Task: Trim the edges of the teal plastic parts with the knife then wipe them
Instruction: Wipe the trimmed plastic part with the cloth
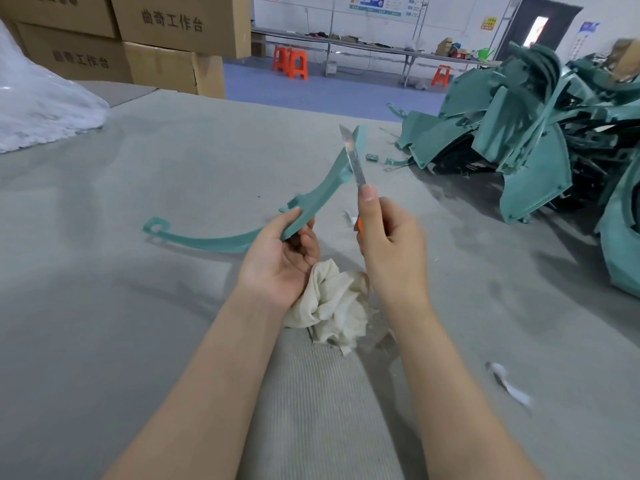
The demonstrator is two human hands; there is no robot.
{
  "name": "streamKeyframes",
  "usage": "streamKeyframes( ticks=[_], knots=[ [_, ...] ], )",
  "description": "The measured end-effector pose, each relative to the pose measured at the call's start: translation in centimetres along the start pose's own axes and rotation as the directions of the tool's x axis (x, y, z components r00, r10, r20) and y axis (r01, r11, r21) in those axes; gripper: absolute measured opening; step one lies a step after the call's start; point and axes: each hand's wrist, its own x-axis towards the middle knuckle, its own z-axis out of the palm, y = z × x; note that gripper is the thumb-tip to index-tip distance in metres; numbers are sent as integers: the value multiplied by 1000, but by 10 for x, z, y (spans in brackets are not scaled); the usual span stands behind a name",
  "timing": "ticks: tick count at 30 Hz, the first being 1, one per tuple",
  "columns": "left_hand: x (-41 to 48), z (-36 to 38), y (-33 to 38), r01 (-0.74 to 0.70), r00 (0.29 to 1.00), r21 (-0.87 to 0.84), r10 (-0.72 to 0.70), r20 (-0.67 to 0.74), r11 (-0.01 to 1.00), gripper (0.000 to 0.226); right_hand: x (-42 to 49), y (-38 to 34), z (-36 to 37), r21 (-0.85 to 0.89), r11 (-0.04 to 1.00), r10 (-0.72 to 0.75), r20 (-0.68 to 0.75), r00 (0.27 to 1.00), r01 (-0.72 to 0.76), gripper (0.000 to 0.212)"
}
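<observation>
Your bare forearms enter from the lower edge. Your left hand (277, 261), palm up, curls thumb and fingers round the middle of a long, curved teal plastic strip (322, 192). Your right hand (391, 244) grips an orange-handled knife (352, 161); its thumb tip presses on the base of the bare steel blade, which lies against the strip's raised upper end. The strip's looped lower end sits low over the grey ribbed table (138, 161), to the left. A crumpled cream cloth (332, 303) lies beneath your wrists. A heap of teal plastic parts (519, 133) stands far right; brown cardboard boxes (166, 39) stack far left.
</observation>
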Motion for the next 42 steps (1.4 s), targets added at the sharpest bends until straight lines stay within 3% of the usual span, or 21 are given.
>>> streamKeyframes(
  ticks=[8,12,16,22,26,33,42],
  knots=[
    [1,-1,0,-30,999,-28,29,-26,999,11,-4,-2,3,44,999,-31,3,1000,31,66],
    [7,-1,-3,-52,994,27,55,-97,998,8,-11,-6,12,-75,992,-97,104,990,105,54],
    [2,1,0,-53,997,18,54,-57,998,5,-8,-9,10,111,993,-46,46,998,40,60],
    [-3,2,2,-39,998,-15,39,-39,999,21,2,-2,-6,164,985,64,-90,994,-49,60],
    [-4,4,1,-29,999,9,29,17,1000,21,1,0,-1,104,994,49,-87,995,-40,53],
    [-5,5,0,-28,998,25,26,61,999,26,-4,-6,3,140,990,3,-90,996,10,66],
    [-3,4,2,-40,998,-19,41,55,999,26,-9,-9,7,179,983,-46,-18,999,49,54]
  ],
)
